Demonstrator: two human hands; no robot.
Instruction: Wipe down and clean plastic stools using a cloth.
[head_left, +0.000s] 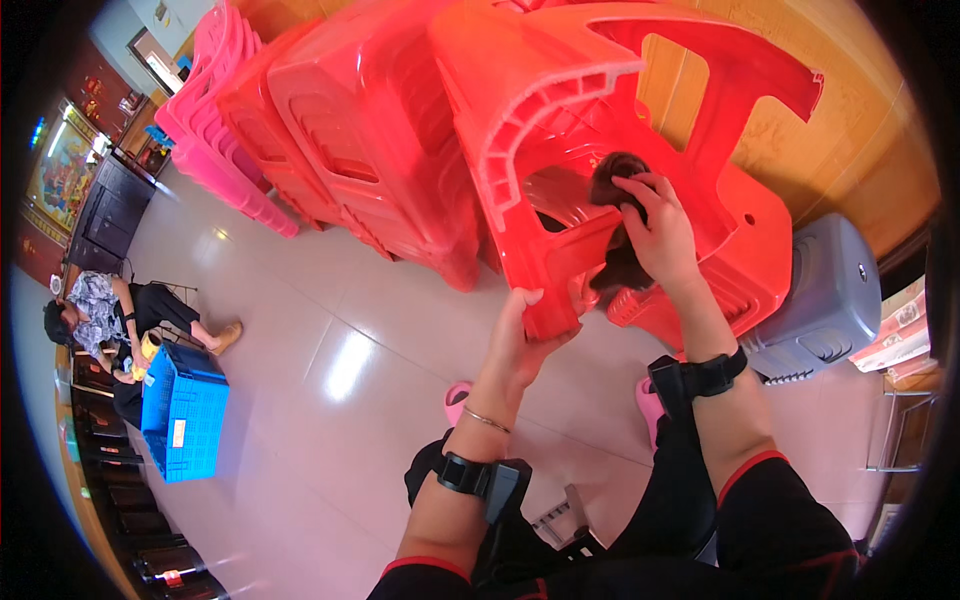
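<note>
A tipped red plastic chair (570, 259) is before me, with the ribbed cut edge of its moulding and its hollow inside turned toward me. My left hand (521, 326) is wrapped around the end of one of its legs, thumb on the near side. In my right hand (660, 229) is a bunched dark brown cloth (619, 176), pinched between thumb and fingers at the chair's frame. Part of the cloth hangs below the hand, beside the leg. Whether the cloth presses on the plastic cannot be made out.
Stacked red chairs (375, 142) and pink chairs (217, 150) line the wall to the left. A grey plastic speaker-like case (825, 292) stands at right. Across the tiled floor (300, 420), a seated person (97, 307) handles a yellow roll by a blue crate (191, 420).
</note>
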